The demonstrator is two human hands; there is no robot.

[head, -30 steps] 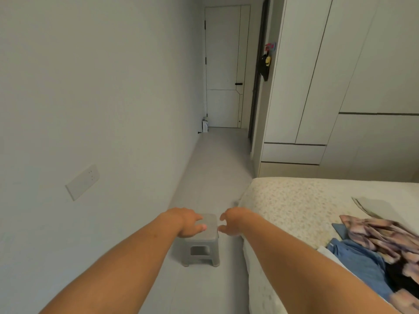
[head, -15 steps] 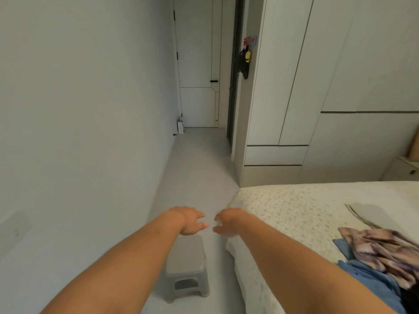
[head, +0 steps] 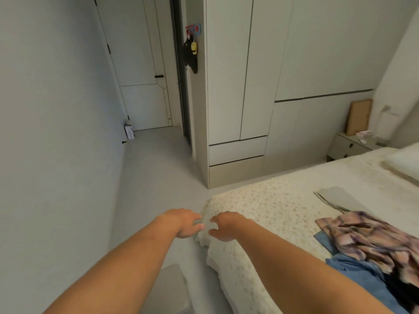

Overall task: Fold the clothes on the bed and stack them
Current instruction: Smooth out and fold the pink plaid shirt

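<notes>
Both arms reach forward over the near corner of the bed (head: 272, 205). My left hand (head: 184, 223) hovers palm down beside the corner, fingers loosely spread, holding nothing. My right hand (head: 226, 226) hangs just right of it above the cream bedspread, fingers relaxed and empty. A heap of unfolded clothes lies at the right edge: a pink-and-purple patterned garment (head: 362, 234) over a blue garment (head: 356, 273), with something black (head: 405, 291) below. A flat grey folded piece (head: 340, 196) lies behind the heap.
A grey plastic stool (head: 167, 291) stands on the floor under my left forearm. White wardrobes (head: 249, 87) face the bed across a narrow aisle. A door (head: 140, 64) closes the corridor. A bedside cabinet (head: 349, 146) with a board stands at the far right.
The view has swung right and down; more of the bed and the bedside cabinet show. My hands have moved from above the stool to the bed's corner, still empty.
</notes>
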